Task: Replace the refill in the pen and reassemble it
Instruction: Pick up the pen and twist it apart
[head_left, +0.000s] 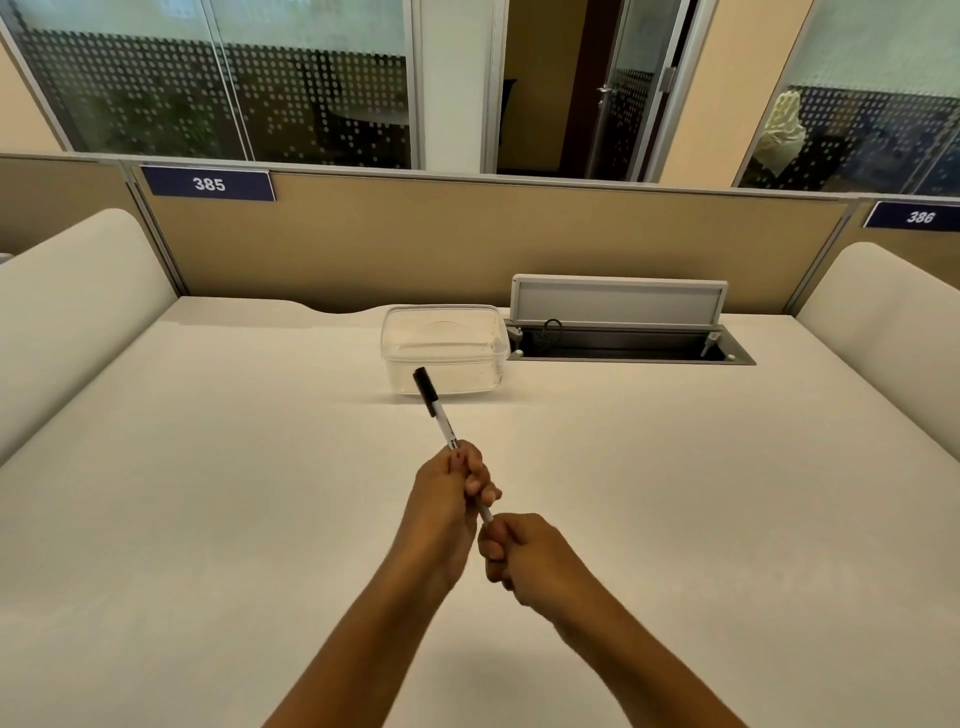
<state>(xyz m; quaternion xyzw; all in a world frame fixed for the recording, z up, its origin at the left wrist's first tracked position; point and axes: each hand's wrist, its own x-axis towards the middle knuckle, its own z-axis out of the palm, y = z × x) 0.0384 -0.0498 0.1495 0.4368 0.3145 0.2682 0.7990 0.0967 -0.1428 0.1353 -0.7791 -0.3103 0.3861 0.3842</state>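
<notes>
We hold the pen (440, 415) in the air above the middle of the table (208, 493), slanted so that its black cap points up and away toward the far left, while its lower end runs down toward us. Our left hand (447, 499) is closed around the white barrel at about its middle, fingers curled over it and the thumb side facing the right. A short bare stretch of barrel shows between our two hands. Our right hand (524, 551) is closed on the pen's lower end, fingers pinched tight around it; the tip itself is hidden inside that grip, so we cannot tell which part is being held there. Both forearms reach in from the bottom edge and nearly cross at the wrists.

Beyond the cap, a clear plastic container (444, 348) sits on the table with its lid on. Just to its right, an open cable hatch (623, 343) is set into the tabletop, its flap raised. A beige partition (467, 244) stands behind, bearing number plates 385 and 386.
</notes>
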